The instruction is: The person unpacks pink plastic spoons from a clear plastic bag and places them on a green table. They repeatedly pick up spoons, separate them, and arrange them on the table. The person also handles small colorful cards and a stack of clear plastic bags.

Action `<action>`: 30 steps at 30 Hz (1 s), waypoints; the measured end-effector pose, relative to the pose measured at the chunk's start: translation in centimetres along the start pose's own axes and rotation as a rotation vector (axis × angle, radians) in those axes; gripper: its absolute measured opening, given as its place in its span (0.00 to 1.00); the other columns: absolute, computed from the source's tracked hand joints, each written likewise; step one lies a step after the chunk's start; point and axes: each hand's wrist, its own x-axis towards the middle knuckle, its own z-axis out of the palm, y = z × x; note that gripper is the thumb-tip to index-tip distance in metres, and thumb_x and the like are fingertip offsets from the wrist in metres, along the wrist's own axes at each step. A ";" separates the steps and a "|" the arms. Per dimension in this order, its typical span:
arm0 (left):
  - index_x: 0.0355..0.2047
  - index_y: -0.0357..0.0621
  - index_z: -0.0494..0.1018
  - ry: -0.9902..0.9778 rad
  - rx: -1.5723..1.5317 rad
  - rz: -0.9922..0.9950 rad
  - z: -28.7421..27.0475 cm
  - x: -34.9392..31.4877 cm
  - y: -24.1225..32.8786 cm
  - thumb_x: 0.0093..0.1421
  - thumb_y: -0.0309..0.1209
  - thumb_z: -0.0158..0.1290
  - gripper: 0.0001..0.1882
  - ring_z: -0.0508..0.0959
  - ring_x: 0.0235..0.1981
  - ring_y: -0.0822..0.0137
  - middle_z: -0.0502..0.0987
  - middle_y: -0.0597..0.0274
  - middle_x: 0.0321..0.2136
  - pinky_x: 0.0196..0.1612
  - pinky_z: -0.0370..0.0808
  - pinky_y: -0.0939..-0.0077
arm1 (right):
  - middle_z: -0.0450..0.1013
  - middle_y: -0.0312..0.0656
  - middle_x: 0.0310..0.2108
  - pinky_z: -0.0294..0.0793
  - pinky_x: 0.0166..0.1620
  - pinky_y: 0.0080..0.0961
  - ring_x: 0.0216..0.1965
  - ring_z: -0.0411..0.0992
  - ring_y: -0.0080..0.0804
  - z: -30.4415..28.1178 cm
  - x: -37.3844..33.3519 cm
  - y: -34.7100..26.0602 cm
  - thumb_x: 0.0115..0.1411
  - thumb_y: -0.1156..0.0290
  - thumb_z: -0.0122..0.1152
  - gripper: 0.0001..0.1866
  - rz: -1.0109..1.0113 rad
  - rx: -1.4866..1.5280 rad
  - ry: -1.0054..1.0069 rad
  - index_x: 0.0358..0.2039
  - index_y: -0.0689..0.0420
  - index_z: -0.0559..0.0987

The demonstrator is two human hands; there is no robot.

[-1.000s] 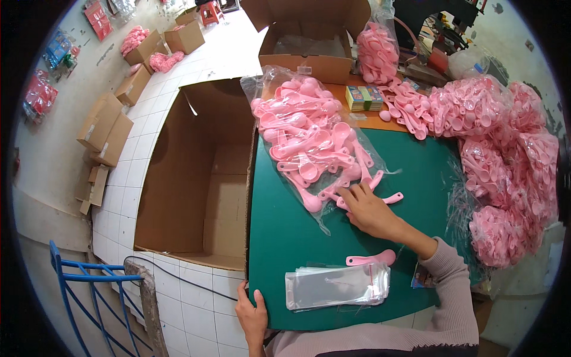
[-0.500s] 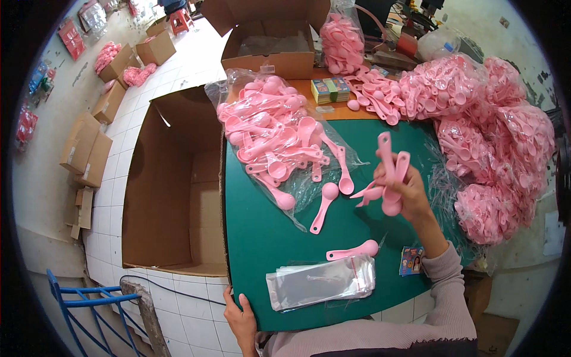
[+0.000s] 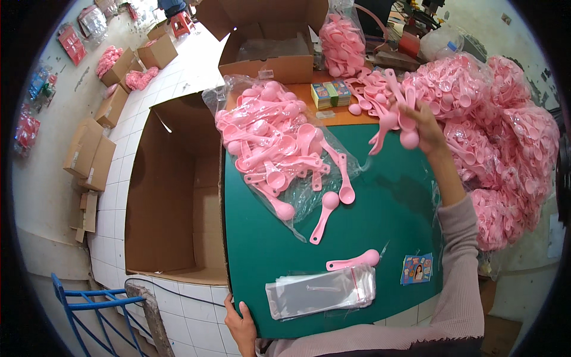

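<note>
Several pink measuring spoons [image 3: 408, 113] are bunched in my right hand [image 3: 427, 126], its fingers closed round them. They are raised over the far right of the table, before a loose pile of pink spoons [image 3: 373, 89]. At the table's near left corner rests my left hand [image 3: 241, 326], thumb and forefinger apart, holding nothing I can see. Close to it lies a stack of clear plastic sleeves [image 3: 318, 294], with one pink spoon [image 3: 354, 260] just behind. Another spoon [image 3: 325, 217] lies beside an opened clear bag of pink spoons [image 3: 270, 140].
Big bags of pink spoons [image 3: 476, 119] crowd the right side of the green table [image 3: 262, 250]. A deep open carton [image 3: 172, 190] stands against its left edge. Small printed cards [image 3: 416, 269] lie near right; a banded card stack [image 3: 331, 94] sits at the back. A blue metal frame [image 3: 89, 300] stands lower left.
My right hand has moved away from me and slightly right with the spoons, uncovering the cards near my forearm. My left hand stays at the table corner.
</note>
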 end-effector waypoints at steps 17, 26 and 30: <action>0.51 0.33 0.65 0.025 0.017 0.028 -0.2 -0.3 -0.2 0.65 0.42 0.43 0.24 0.79 0.33 0.44 0.78 0.39 0.32 0.37 0.73 0.60 | 0.73 0.43 0.38 0.71 0.45 0.34 0.42 0.72 0.40 6.3 -6.5 -0.7 0.53 0.71 0.60 0.13 -0.149 -0.938 -0.712 0.40 0.57 0.76; 0.52 0.32 0.65 -0.008 -0.022 0.051 -0.1 0.0 0.3 0.65 0.40 0.43 0.24 0.78 0.35 0.42 0.77 0.37 0.34 0.39 0.73 0.59 | 0.67 0.44 0.36 0.69 0.37 0.31 0.36 0.69 0.38 11.5 -16.2 3.7 0.53 0.72 0.61 0.16 -0.140 -1.461 -0.930 0.42 0.56 0.71; 0.52 0.32 0.65 0.004 -0.014 0.067 0.0 0.0 0.0 0.65 0.40 0.43 0.24 0.78 0.36 0.42 0.77 0.37 0.34 0.40 0.72 0.59 | 0.66 0.48 0.38 0.71 0.43 0.38 0.42 0.69 0.42 10.5 -12.9 4.7 0.55 0.73 0.56 0.11 -0.265 -1.384 -0.638 0.39 0.61 0.70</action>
